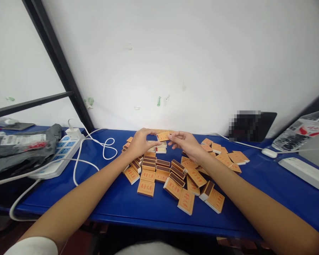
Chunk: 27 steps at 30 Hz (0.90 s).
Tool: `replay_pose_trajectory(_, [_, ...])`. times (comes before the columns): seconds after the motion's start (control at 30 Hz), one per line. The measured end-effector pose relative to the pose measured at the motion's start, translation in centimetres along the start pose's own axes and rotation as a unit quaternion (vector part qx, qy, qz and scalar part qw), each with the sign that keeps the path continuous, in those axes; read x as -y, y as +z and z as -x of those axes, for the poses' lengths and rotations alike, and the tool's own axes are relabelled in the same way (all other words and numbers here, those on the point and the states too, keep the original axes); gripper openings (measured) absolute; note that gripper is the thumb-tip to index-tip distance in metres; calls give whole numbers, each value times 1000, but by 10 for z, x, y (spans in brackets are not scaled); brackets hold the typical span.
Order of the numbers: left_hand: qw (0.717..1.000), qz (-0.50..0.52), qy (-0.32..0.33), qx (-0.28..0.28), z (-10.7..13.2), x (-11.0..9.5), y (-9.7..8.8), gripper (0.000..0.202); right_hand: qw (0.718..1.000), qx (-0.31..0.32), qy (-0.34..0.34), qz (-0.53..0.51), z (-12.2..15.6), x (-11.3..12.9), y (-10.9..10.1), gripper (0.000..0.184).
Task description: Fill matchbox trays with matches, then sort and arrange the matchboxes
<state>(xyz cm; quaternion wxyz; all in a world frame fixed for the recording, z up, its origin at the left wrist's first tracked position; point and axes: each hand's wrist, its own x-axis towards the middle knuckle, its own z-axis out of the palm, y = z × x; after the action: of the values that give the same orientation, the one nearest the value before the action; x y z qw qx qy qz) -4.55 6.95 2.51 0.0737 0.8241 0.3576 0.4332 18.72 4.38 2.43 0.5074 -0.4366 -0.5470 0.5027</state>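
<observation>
A tan matchbox [163, 136] with red print is pinched at its right end by the thumb and fingers of my right hand [183, 142]. My left hand [142, 142] is curved around the box's left side, its thumb and forefinger apart; whether they touch the box is hard to make out. Just below sits an opened matchbox tray [161, 148] with pale matchsticks showing. Many more matchboxes lie in front of and between my forearms, some flat with print up, such as one matchbox [146, 187], others on edge showing dark striking strips [149, 165]. My hands hide part of the pile.
On the left of the blue table [114, 209] are a power strip [61, 156], a white cable [81, 159] and a grey plastic package [23, 145]. A dark tablet-like object [266, 125], a water bottle [303, 129] and a white bar-shaped device [305, 173] are on the right.
</observation>
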Motion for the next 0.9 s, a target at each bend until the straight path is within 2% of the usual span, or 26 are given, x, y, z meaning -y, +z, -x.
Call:
replay_pose_trajectory(0.23, [1000,11,-13,1,-1,4,-1,33,1000,0,17,18,0,4,-1,36])
replay_pose_trajectory(0.43, [1000,16,-18,6,-1,4,-1,34,999,-8,41,25,2,6,0,36])
replay_pose_trajectory(0.67, [999,17,-28,9,-1,-1,-1,32,998,7,36,52,1,10,-4,36])
replay_pose_trajectory(0.8, [999,14,-29,13,-2,3,-2,31,997,-15,28,66,-4,7,-10,40])
replay_pose_trajectory(0.9, [999,14,-35,13,-2,8,-4,30,996,-43,23,78,-12,4,-25,40])
